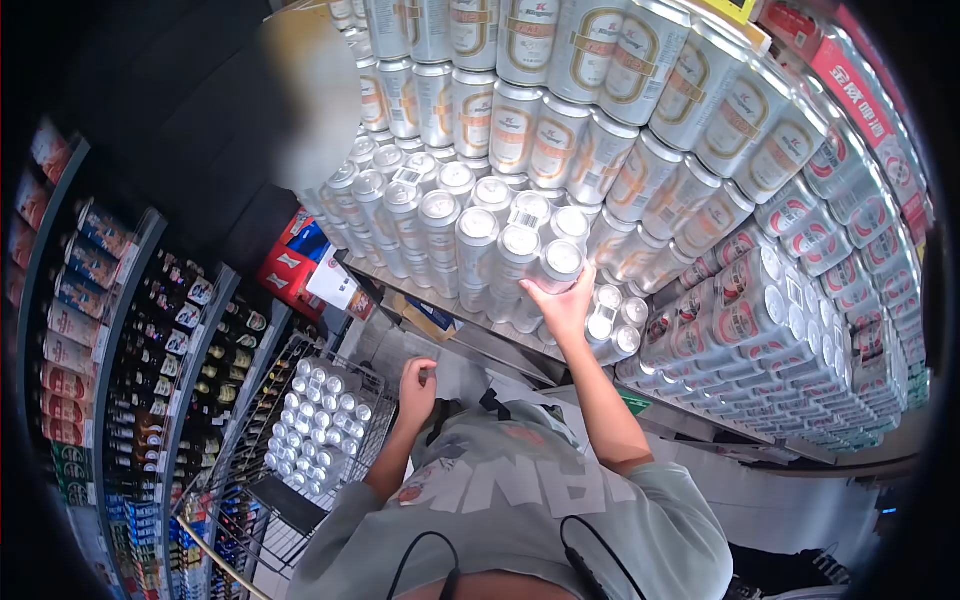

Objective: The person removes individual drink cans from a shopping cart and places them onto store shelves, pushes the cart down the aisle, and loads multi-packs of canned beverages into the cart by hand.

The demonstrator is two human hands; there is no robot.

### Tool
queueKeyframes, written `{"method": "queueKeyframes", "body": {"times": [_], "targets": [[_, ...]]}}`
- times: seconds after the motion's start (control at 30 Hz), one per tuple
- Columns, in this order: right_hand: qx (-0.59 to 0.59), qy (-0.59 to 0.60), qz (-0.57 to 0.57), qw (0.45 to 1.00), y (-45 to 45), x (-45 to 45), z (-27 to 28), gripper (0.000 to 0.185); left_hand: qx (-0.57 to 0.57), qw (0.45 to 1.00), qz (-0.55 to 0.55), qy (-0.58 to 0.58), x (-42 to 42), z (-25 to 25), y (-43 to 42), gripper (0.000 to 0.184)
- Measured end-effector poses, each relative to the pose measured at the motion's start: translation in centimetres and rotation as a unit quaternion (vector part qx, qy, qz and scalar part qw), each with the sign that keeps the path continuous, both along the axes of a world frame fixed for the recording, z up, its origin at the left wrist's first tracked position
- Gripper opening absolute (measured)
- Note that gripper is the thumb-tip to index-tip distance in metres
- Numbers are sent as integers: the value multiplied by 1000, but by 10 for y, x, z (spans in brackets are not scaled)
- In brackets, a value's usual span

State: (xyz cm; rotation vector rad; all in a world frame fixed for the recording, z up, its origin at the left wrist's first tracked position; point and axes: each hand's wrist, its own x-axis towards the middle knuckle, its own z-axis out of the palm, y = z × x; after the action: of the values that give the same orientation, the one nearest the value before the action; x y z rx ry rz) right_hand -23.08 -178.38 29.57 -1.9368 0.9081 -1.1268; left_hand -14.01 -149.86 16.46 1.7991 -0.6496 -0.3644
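Observation:
My right hand [565,305] reaches to the front of a stack of silver beer cans. Its thumb and fingers are around the upper part of a beer can [562,258] at the near corner of the stack. Whether that can is bound to its neighbours is hard to see, though a barcode strip [527,215] lies across the can tops behind it. Low in front of my body, my left hand [416,390] has its fingers curled in. A small dark spot shows between thumb and fingers, too small to make out.
To my left stands a wire shopping cart [345,375] with packs of cans [318,425] in it. Taller walls of beer cans [620,60] rise behind the stack, and red-marked cans [735,315] are piled at right. Shelves of bottles [175,345] line the far left.

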Motion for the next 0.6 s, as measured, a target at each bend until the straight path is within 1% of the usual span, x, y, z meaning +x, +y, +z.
{"method": "queueKeyframes", "body": {"times": [0.03, 0.07, 0.17, 0.2, 0.27, 0.33, 0.37, 0.4, 0.5, 0.53, 0.57, 0.6], "targets": [[6, 2, -3, 1000, 4, -1, 1, 95, 2, 999, -42, -12, 12, 5, -10, 24], [6, 25, -11, 1000, 7, -2, 6, 93, -15, 997, -69, 18, 23, 11, -22, 25], [-74, 42, -27, 996, 8, -2, 7, 84, -56, 986, -144, -67, 51, 34, -54, 25], [-102, 39, -21, 994, 9, -3, 4, 80, -61, 983, -161, -69, 60, 39, -62, 25], [-110, 37, -30, 993, 13, -2, 5, 78, -67, 978, -185, -68, 66, 48, -70, 25], [-113, 39, -31, 992, 18, -1, 5, 75, -70, 963, -208, -156, 67, 59, -72, 24], [-114, 42, -26, 992, 19, -2, 3, 77, -73, 952, -216, -204, 68, 62, -73, 24], [-119, 44, -19, 992, 20, -3, 0, 79, -75, 946, -220, -225, 68, 61, -73, 31], [-136, 29, -5, 990, 17, -3, -15, 85, -111, 966, -166, -164, 61, 60, -79, 40], [-130, 15, -4, 991, 20, -4, -20, 87, -124, 969, -155, -145, 64, 55, -83, 54], [-124, 3, 0, 992, 20, -5, -26, 88, -139, 974, -127, -123, 65, 54, -87, 58], [-75, -6, 4, 997, 16, -9, -45, 90, -155, 978, -98, -102, 66, 57, -91, 62]]}}
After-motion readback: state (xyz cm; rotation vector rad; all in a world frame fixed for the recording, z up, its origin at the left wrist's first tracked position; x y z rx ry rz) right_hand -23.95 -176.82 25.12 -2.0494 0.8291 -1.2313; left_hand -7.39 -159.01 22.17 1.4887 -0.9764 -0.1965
